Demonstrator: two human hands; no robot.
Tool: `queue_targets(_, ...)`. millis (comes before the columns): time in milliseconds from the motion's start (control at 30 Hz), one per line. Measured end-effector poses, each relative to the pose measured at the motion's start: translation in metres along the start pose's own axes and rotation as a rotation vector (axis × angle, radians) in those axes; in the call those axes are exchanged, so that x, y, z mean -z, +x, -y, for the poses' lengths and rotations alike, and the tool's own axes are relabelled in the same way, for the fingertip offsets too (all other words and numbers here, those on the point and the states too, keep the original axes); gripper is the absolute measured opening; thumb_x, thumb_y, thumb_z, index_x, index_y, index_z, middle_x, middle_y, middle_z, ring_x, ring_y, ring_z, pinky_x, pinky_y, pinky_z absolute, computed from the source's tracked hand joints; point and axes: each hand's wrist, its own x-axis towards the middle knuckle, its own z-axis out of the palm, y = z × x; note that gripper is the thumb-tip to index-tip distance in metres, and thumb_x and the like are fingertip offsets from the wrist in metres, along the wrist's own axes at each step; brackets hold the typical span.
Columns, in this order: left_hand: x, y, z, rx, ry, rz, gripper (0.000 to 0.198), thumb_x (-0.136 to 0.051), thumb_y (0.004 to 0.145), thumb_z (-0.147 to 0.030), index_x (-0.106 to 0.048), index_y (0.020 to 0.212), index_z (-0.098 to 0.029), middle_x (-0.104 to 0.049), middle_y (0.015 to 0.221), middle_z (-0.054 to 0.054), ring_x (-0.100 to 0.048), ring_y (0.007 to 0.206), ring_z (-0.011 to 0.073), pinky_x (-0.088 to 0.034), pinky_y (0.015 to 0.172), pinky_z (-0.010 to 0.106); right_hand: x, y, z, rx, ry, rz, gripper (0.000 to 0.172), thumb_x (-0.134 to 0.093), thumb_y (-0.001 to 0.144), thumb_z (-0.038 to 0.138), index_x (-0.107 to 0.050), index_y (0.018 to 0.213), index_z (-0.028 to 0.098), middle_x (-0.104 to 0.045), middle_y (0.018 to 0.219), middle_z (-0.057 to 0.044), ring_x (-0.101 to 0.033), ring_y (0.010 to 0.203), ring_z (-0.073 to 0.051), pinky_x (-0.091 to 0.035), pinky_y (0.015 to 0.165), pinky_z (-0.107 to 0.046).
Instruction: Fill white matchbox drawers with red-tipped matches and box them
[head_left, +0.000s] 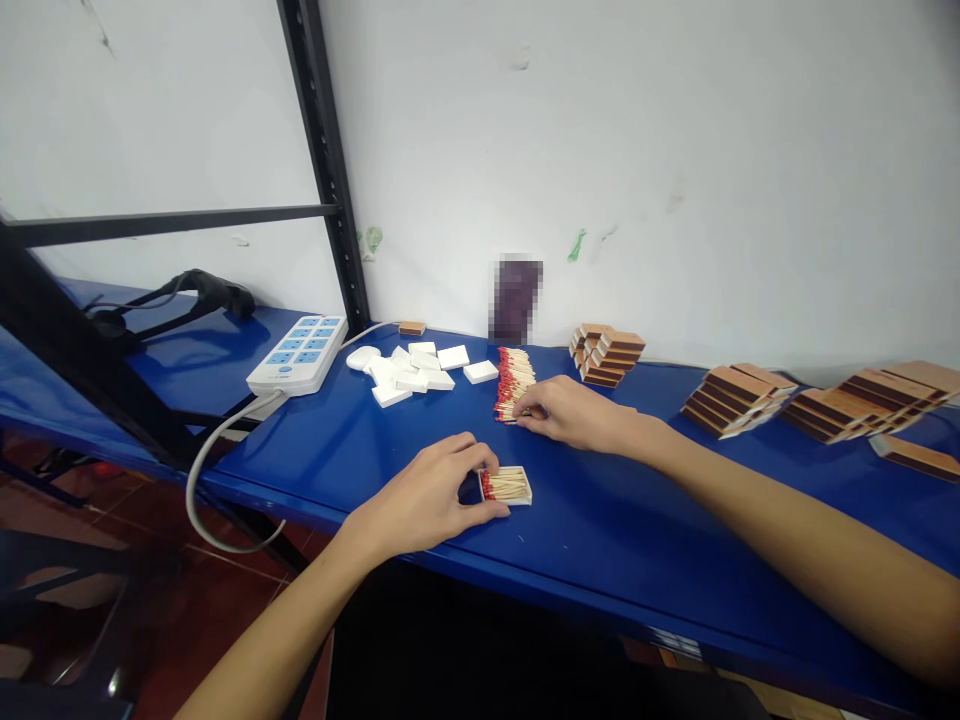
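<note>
My left hand (431, 490) rests on the blue table (337, 440), its fingers curled round a small white tray of red-tipped matches (508, 485), which lies flat near the front edge. My right hand (574, 412) reaches further back and pinches at the near end of a loose pile of matches (512, 378). Whether it has matches between its fingers is hidden. Several empty white inner trays (420, 372) lie to the left of the pile.
A white and blue power strip (298, 352) with a grey cable lies at the left. Stacks of brown matchbox sleeves (606, 354) (739, 395) (870, 395) line the back right. A black shelf post (330, 170) stands at the wall. A pixelated dark object (516, 298) leans against the wall.
</note>
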Motion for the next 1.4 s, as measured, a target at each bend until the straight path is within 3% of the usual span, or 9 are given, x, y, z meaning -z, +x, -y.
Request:
queue_targets(200,-0.001,0.000,0.001,-0.011,0.006,-0.005,0.026,-0.065,0.085,-0.042,-0.057,0.098,-0.021,-0.055,0.095,0.001,-0.054,0.084,0.0182,-0.042,0.073,0.029,0.002,0.000,0.003,-0.012,0.045,0.011,0.017,-0.052,0.084,0.020,-0.066,0.075,0.016,-0.064,0.066,-0.001,-0.051,0.058,-0.012,-0.035,0.057,-0.025)
queue_targets(333,-0.002,0.000,0.002,-0.014,0.011,-0.007,0.026,-0.066,0.085,-0.042,-0.058,0.098,-0.021,-0.055,0.094,0.001,-0.054,0.084,0.0177,-0.042,0.072,0.029,0.003,-0.001,0.006,-0.029,0.061,0.042,0.015,-0.052,0.084,0.021,-0.063,0.075,0.016,-0.059,0.062,0.001,-0.047,0.056,-0.011,-0.033,0.056,-0.024)
queue_targets(567,-0.001,0.000,0.001,-0.013,0.010,-0.004,0.026,-0.066,0.085,-0.042,-0.058,0.098,-0.021,-0.055,0.095,0.001,-0.054,0.085,0.0180,-0.042,0.073,0.029,0.010,-0.004,0.008,-0.078,0.067,0.114,0.018,-0.052,0.086,0.030,-0.065,0.081,0.017,-0.063,0.068,-0.002,-0.052,0.059,-0.013,-0.034,0.056,-0.025)
queue_targets(900,-0.002,0.000,0.002,-0.004,-0.010,-0.011,0.026,-0.066,0.085,-0.041,-0.057,0.099,-0.022,-0.055,0.096,0.002,-0.053,0.083,0.0176,-0.042,0.073,0.029,0.022,-0.012,0.010,-0.107,0.127,0.271,0.016,-0.053,0.085,0.032,-0.060,0.079,0.018,-0.057,0.063,0.000,-0.048,0.054,-0.013,-0.034,0.053,-0.025)
queue_targets(1133,-0.003,0.000,0.002,0.039,-0.061,-0.042,0.031,-0.070,0.080,-0.039,-0.049,0.096,-0.022,-0.055,0.089,-0.001,-0.051,0.075,0.0157,-0.039,0.066,0.027,0.025,-0.014,0.022,-0.059,0.102,0.263,0.008,-0.054,0.081,0.025,-0.059,0.079,0.019,-0.057,0.061,0.001,-0.049,0.054,-0.013,-0.034,0.052,-0.024)
queue_targets(1400,-0.002,0.000,0.001,0.056,-0.067,-0.034,0.031,-0.069,0.080,-0.039,-0.049,0.095,-0.022,-0.055,0.090,-0.001,-0.051,0.077,0.0166,-0.039,0.067,0.028,0.018,-0.012,0.009,-0.079,0.083,0.271,0.010,-0.053,0.080,0.025,-0.059,0.074,0.019,-0.058,0.060,0.001,-0.050,0.052,-0.013,-0.034,0.051,-0.025)
